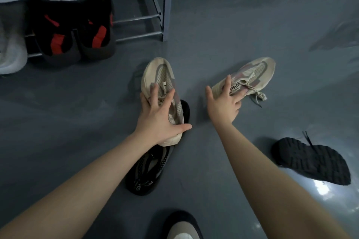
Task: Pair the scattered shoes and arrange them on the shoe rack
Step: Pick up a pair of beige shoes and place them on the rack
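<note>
While your left hand point(155, 120) grips one beige sneaker point(161, 75) mid-frame and your right hand point(223, 105) spreads onto its mate point(252, 72), the rack point(155, 17) upper left holds pairs already; dark shoes point(310, 161) remain scattered below.

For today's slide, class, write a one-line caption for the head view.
Left hand grips one beige sneaker while right hand reaches its mate, beside the shoe rack.

Two beige shoes point(158, 77) point(252, 73) lie upright on the floor, well apart. Black-red pair point(75, 33) sits on the rack point(167, 6). A black shoe point(312, 161) lies sole-up.
</note>
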The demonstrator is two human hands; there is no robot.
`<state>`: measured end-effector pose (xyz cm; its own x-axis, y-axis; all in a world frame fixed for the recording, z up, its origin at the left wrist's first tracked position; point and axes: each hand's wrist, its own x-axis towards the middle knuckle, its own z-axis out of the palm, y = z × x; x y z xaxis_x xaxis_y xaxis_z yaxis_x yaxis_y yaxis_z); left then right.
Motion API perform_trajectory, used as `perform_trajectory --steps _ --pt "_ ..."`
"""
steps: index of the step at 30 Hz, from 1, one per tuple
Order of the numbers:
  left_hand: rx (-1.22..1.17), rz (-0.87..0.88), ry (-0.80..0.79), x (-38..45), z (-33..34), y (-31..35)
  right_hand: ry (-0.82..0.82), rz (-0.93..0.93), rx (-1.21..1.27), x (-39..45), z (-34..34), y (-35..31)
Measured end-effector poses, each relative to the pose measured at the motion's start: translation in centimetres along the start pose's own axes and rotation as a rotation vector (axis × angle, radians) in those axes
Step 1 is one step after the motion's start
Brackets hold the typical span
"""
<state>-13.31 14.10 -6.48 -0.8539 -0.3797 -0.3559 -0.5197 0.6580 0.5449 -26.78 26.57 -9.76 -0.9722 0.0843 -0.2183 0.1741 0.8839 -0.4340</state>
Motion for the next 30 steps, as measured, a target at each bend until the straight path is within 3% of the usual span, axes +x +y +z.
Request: perform_trajectory --steps 8,16,20,24,30 --pt "0.066 -0.081 0.037 -2.4 0.3 0.6 -0.012 -0.135 -0.152 -0.8 0.1 1.0" --pt "-0.156 0.042 0.172 -4.3 0.2 -1.5 -0.142 -0.46 0.06 -10.6 -1.2 5.5" --pt "-0.174 0.054 0.152 -6.0 -0.5 -3.3 -0.178 -0.427 0.065 -13.6 -1.2 6.7" --pt "-0.101 0.011 0.087 -7.3 -0.1 -3.3 -0.198 -0.368 -0.1 -13.8 -0.6 6.3" --pt "0.032 -0.004 0.146 -7.5 0.5 -3.7 -0.138 -0.294 -0.208 -13.6 0.0 5.1"
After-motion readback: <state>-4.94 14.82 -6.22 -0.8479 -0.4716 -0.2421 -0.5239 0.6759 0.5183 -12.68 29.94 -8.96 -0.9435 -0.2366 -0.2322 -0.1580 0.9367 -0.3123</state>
